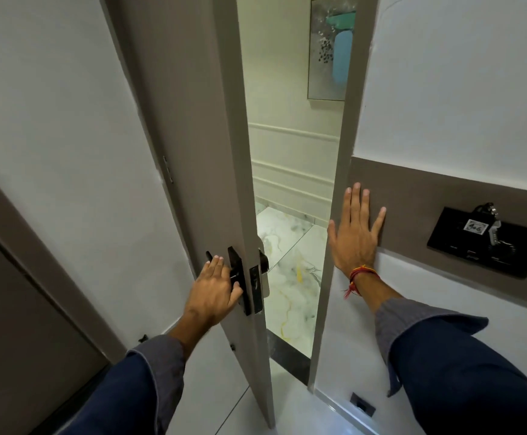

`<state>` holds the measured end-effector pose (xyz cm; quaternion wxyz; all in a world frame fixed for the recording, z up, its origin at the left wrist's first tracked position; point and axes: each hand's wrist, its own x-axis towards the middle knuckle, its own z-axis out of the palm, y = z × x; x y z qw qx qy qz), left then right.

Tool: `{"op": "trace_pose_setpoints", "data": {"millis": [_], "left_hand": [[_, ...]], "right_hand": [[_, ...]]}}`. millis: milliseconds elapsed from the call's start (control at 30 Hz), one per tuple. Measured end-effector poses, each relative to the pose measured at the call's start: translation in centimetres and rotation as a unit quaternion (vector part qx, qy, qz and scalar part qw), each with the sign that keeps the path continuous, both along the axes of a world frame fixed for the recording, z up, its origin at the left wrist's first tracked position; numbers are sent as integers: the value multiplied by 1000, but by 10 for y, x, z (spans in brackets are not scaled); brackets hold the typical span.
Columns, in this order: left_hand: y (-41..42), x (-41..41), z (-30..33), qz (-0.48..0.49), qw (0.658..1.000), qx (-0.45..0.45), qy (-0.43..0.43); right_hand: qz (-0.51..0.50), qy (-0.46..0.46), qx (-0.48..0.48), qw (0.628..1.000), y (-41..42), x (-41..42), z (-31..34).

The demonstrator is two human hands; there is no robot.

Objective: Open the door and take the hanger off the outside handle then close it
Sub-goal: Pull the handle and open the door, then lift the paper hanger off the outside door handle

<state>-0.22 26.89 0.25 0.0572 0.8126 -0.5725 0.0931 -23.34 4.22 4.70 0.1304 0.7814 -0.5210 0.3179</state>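
Note:
The taupe door (189,127) stands partly open, swung towards me, its edge facing the camera. My left hand (213,290) is wrapped around the black inside handle (209,256) next to the black lock plate (239,279). On the far side of the door edge, the black outside handle (263,262) shows, with a pale hanger (266,288) hanging below it, mostly hidden by the door. My right hand (354,230) lies flat with fingers spread on the brown wall band beside the door frame, holding nothing.
Through the gap lies a corridor with a marble floor (290,277) and a framed painting (331,48) on the far wall. A black key holder panel (491,243) with keys sits on the wall at right. Another door (20,309) stands at left.

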Motion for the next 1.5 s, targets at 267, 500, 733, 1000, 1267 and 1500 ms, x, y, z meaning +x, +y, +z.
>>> {"op": "trace_pose_setpoints", "data": {"millis": [267, 500, 733, 1000, 1267, 1500], "left_hand": [[39, 19, -5, 37, 999, -4, -7], [72, 35, -5, 63, 997, 28, -44], [98, 51, -6, 63, 996, 19, -56], [117, 64, -11, 83, 996, 1, -29], [130, 70, -16, 76, 996, -8, -37], [142, 71, -12, 13, 995, -27, -95]], "right_hand": [[6, 9, 14, 1000, 3, 0, 1], [17, 16, 26, 999, -1, -2, -6], [24, 29, 46, 998, 3, 8, -6], [312, 44, 177, 933, 49, 86, -9], [391, 139, 236, 879, 122, 199, -18], [340, 105, 290, 889, 112, 234, -14]]}}
